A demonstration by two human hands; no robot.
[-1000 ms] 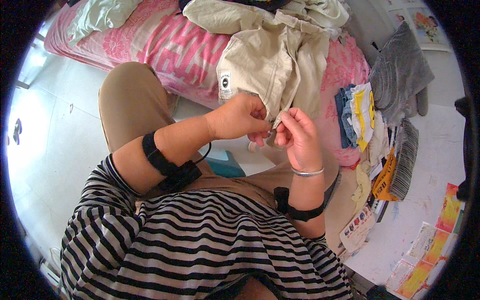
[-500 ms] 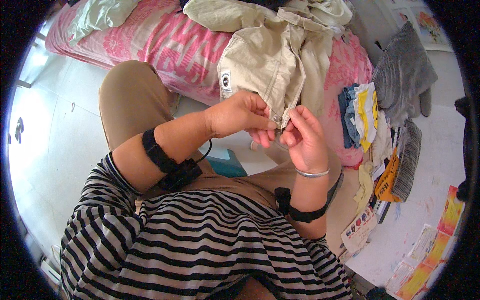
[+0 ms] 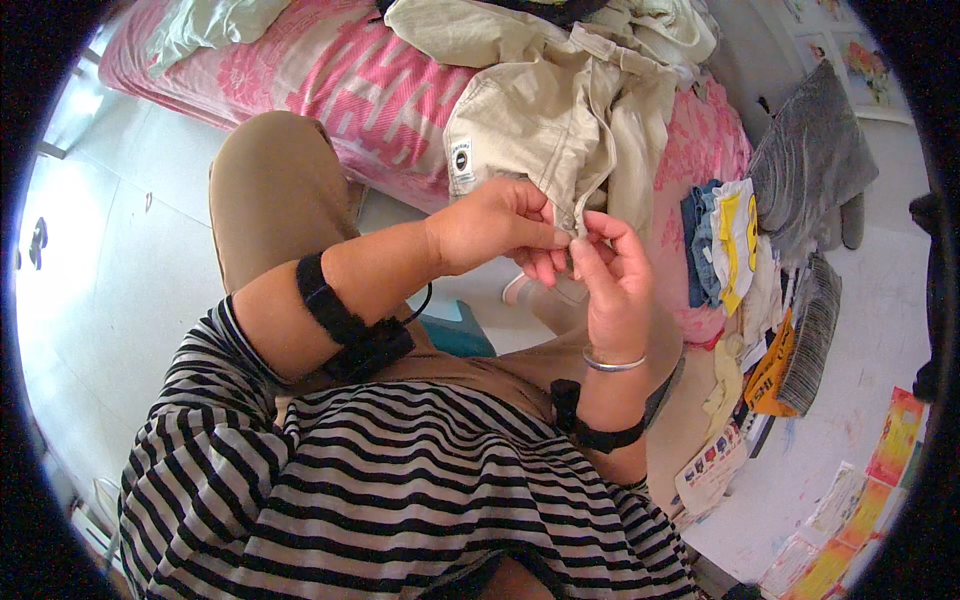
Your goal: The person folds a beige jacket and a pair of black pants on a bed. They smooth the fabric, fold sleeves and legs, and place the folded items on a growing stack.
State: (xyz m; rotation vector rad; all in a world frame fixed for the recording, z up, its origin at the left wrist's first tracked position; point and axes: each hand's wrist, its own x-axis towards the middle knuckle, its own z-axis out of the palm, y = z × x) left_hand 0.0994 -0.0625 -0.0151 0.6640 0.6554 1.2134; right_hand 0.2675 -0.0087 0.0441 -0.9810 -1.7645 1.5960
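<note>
The beige garment (image 3: 525, 115) lies directly ahead of both hands, its upper part heaped on the bed (image 3: 395, 95) and the rest hanging over the bed's near edge toward the seated person. Its long axis runs roughly away from the person, with the near end narrowing to a point between the two hands. The left hand (image 3: 495, 228) meets that end from the left, the right hand (image 3: 617, 285) from the right and slightly nearer the body; neither is plainly closer, as both touch the cloth. Fingers of each hand are drawn narrow in a pinch on the garment's near edge, thumbs almost meeting; the exact part gripped is too small to tell. The round-marked patch (image 3: 461, 160) faces up, left of the pinch and clear of the fingers. As to room: the raised left knee (image 3: 270, 190) stands well out to the left, with bare floor (image 3: 110, 270) beyond it. A teal object (image 3: 455, 332) sits below the hands, between the legs. On the right, the folded clothes (image 3: 735, 245) stand apart from the right hand, near the white tabletop (image 3: 790, 450).
</note>
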